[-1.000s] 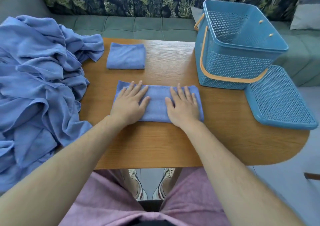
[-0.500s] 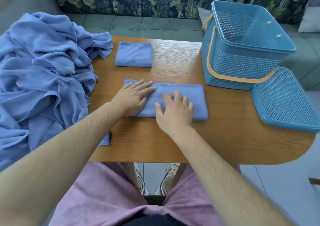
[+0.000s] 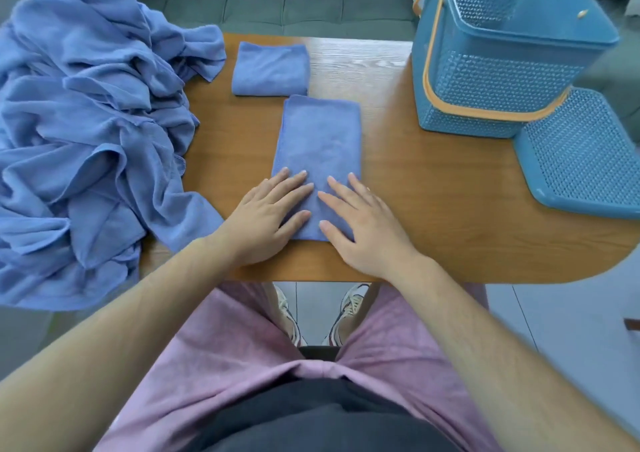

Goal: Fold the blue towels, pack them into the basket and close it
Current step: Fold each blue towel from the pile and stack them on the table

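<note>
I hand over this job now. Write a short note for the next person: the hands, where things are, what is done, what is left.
The left hand and right hand lie flat, pressing the near end of the long towel.
The folded towel lies just beyond it; the pile of unfolded ones covers the left of the table.
The basket stands open at the right, the lid beside it.
Done: one towel folded, one folded to a strip.
Left: finish it, fold the pile, pack all, put the lid on.

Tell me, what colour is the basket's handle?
The handle is orange, on the blue basket. The head view shows it best.
</note>
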Demonstrator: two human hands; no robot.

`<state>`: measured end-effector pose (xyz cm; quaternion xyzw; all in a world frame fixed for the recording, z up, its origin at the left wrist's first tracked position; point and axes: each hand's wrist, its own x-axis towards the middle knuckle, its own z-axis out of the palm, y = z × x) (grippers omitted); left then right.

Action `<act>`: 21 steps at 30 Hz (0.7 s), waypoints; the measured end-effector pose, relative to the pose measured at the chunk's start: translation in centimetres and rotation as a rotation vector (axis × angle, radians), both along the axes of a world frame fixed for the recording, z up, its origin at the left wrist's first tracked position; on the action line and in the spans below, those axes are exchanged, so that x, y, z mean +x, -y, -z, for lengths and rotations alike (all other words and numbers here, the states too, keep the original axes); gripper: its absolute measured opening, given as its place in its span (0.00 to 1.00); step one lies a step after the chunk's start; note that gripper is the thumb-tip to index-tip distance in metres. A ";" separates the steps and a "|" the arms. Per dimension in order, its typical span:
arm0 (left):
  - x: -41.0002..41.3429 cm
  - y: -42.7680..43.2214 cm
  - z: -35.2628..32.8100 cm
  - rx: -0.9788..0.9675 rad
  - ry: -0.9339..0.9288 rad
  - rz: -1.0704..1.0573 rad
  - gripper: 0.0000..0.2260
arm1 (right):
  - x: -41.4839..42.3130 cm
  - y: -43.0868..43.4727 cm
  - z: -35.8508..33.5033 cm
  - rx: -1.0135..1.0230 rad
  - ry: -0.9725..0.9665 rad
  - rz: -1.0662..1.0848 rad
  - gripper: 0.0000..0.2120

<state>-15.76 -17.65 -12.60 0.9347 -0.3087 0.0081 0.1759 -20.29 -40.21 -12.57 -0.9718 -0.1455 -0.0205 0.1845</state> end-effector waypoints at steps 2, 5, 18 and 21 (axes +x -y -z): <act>-0.6 -0.1 0.7 0.021 -0.026 -0.002 0.28 | -1.1 0.2 0.7 -0.058 0.023 -0.028 0.31; -1.7 0.0 0.7 0.023 0.030 -0.009 0.27 | -2.2 0.6 0.7 -0.072 0.082 -0.061 0.29; -7.6 -3.1 0.4 -0.099 0.118 0.202 0.20 | -7.1 2.3 1.0 0.094 0.235 -0.284 0.23; -8.2 -3.6 -0.1 -0.147 0.106 0.215 0.18 | -7.6 2.3 0.3 0.244 0.247 -0.299 0.16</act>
